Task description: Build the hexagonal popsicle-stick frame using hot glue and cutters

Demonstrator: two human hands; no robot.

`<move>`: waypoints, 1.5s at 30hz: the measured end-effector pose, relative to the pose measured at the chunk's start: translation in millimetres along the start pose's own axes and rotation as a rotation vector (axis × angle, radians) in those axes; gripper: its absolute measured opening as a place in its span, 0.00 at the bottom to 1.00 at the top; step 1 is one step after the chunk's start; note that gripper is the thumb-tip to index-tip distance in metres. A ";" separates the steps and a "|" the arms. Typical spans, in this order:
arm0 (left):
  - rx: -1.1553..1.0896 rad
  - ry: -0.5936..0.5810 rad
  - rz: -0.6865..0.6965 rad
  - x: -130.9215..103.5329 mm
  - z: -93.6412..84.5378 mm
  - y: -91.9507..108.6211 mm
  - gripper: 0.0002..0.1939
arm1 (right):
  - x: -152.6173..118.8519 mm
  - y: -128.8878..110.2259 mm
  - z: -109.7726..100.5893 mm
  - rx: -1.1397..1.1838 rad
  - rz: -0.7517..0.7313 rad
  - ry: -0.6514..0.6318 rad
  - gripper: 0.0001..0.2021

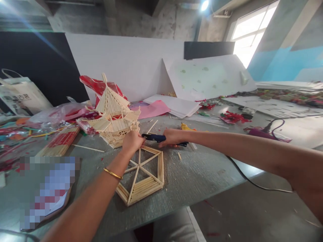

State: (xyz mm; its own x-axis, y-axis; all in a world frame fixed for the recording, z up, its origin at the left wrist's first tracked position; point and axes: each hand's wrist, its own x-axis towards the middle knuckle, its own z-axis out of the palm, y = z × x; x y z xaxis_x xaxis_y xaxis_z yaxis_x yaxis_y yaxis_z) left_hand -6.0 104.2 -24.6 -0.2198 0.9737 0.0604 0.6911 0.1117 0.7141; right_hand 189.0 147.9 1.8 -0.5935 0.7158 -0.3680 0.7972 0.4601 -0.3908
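Note:
A hexagonal frame of thin wooden sticks [147,187] lies flat near the table's front edge, with spokes meeting in its middle. Just above its far corner, my left hand [133,141] is closed in a pinch; what it holds is too small to make out. My right hand [171,137] is wrapped round a dark blue tool [154,137], whose tip points left and reaches my left fingers. Behind my left hand stands a small pagoda-like model of wooden sticks [112,104] with a pointed roof.
Bundled sticks [60,141] and a blurred-out flat object [50,191] are at the left. Pink paper [157,109] and white sheets [174,105] lie behind. Red decorations [236,117] are at the right, and a black cable [248,180] hangs past the table edge.

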 end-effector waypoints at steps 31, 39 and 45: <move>0.478 0.097 0.161 -13.3 -14.0 0.7 0.13 | -2.0 -15.7 -11.8 0.230 0.092 -0.203 0.28; 0.613 0.144 0.234 -8.7 -7.9 -2.7 0.18 | 0.3 -19.5 -11.6 0.299 0.054 -0.262 0.25; 0.644 0.104 0.322 -6.9 -5.3 -1.8 0.18 | 9.7 -6.9 3.6 0.237 0.061 -0.123 0.20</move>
State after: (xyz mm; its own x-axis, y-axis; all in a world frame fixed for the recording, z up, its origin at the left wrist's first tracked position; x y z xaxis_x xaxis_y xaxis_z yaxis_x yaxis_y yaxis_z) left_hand -9.3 96.2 -22.6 0.0203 0.9578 0.2869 0.9937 -0.0511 0.1001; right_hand 177.3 149.8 -2.1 -0.5660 0.6622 -0.4910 0.7923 0.2722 -0.5460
